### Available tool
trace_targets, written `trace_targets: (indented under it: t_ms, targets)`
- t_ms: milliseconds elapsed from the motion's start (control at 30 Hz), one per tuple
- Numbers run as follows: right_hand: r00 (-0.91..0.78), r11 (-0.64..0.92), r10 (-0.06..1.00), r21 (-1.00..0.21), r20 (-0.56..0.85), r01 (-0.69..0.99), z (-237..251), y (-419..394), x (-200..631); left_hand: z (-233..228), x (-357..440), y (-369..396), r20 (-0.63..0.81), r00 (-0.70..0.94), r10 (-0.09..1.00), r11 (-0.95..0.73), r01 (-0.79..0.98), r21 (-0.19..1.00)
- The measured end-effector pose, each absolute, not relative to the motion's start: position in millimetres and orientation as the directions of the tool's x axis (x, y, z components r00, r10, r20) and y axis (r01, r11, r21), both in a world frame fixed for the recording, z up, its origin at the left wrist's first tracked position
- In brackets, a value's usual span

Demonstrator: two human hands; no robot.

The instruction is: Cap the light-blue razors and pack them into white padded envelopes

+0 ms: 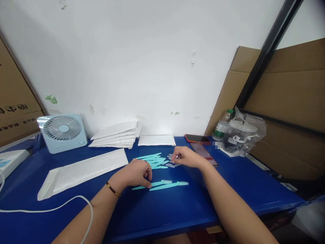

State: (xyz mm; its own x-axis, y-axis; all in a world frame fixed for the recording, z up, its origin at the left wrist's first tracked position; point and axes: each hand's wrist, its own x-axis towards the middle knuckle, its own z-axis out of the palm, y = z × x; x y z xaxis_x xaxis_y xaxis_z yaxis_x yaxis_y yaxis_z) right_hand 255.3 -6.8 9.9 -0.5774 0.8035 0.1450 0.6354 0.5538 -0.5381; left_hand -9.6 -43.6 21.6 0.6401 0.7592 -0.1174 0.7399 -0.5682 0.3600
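Head view: on the blue counter [193,210], the left hand [137,173] curls beside a pile of turquoise eyebrow razors [157,162], thumb at the handles of two separate razors [169,186] lying nearer the person; I cannot tell whether it grasps one. Just right of the pile, the right hand [186,156] draws its fingertips together over small clear caps [170,165] (whether one is pinched, I cannot tell), near a lit phone [206,155].
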Motion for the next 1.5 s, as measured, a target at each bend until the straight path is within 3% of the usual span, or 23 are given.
trace_targets:
  t_ms: [100, 267, 467, 567, 667, 833, 1067, 1267, 1367, 1500]
  targets:
    - [-0.652, 0.586, 0.753, -0.541, 0.089, 0.603, 9.4, -11.9, 246.4, 17.0, -5.9, -44.1, -0.113, 0.604, 0.789, -0.539, 0.769, 0.345]
    - [-0.732, 0.624, 0.681, -0.523, 0.001, 0.58, 9.1, -17.2, 232.8, 13.2, -0.8, -36.0, 0.039, 0.522, 0.852, -0.511, 0.814, 0.277]
    - [-0.633, 0.575, 0.77, -0.518, 0.08, 0.633, 5.7, -4.7, 247.0, 12.1, -2.2, -27.0, 0.108, 0.433, 0.895, -0.447, 0.872, 0.198]
    - [-0.504, 0.472, 0.859, -0.524, 0.092, 0.709, 3.7, 2.2, 255.7, 13.4, -4.0, -27.5, 0.114, 0.388, 0.915, -0.404, 0.885, 0.231]
    - [-0.422, 0.43, 0.896, -0.519, 0.142, 0.738, 5.6, 3.4, 258.9, 15.8, 1.5, -37.5, 0.133, 0.473, 0.871, -0.49, 0.811, 0.321]
    - [-0.458, 0.479, 0.87, -0.533, 0.182, 0.698, 13.5, -1.9, 263.3, 8.9, 21.8, -59.0, 0.055, 0.713, 0.699, -0.676, 0.634, 0.375]
    - [-0.576, 0.426, 0.817, -0.702, 0.027, 0.571, 22.6, -9.0, 272.5, 2.8, 23.8, -56.4, 0.053, 0.657, 0.752, -0.639, 0.707, 0.305]
    - [-0.614, 0.307, 0.788, -0.829, -0.056, 0.469, 22.4, -17.0, 257.7, 8.8, 5.5, -42.0, 0.095, 0.566, 0.819, -0.544, 0.713, 0.444]
    - [-0.576, 0.31, 0.817, -0.851, 0.011, 0.424, 18.7, -13.5, 255.9, 8.2, -2.1, -36.3, 0.076, 0.526, 0.847, -0.475, 0.685, 0.552]
    - [-0.429, 0.387, 0.881, -0.827, 0.201, 0.408, 17.8, -5.1, 264.7, 11.1, -8.1, -31.8, 0.072, 0.424, 0.903, -0.365, 0.667, 0.649]
